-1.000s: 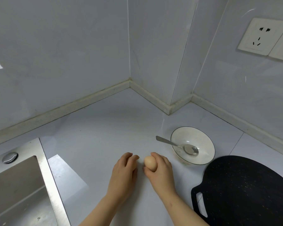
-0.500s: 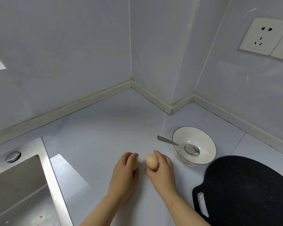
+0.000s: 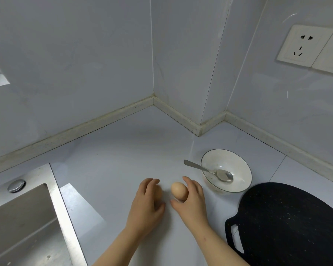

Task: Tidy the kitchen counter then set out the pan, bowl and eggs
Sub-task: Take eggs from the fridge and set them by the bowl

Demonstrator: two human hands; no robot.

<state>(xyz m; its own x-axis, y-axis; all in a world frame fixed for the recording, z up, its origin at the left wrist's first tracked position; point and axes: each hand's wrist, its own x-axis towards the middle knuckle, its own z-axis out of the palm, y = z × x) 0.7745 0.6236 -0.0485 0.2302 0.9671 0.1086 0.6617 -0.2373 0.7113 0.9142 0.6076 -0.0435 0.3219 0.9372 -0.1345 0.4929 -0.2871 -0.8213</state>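
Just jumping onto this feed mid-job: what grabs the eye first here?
A tan egg at the middle of the white counter, held by the right hand, with the left hand cupped on the counter beside it. Right of them stands a white bowl with a spoon in it, and a black pan fills the near right corner.
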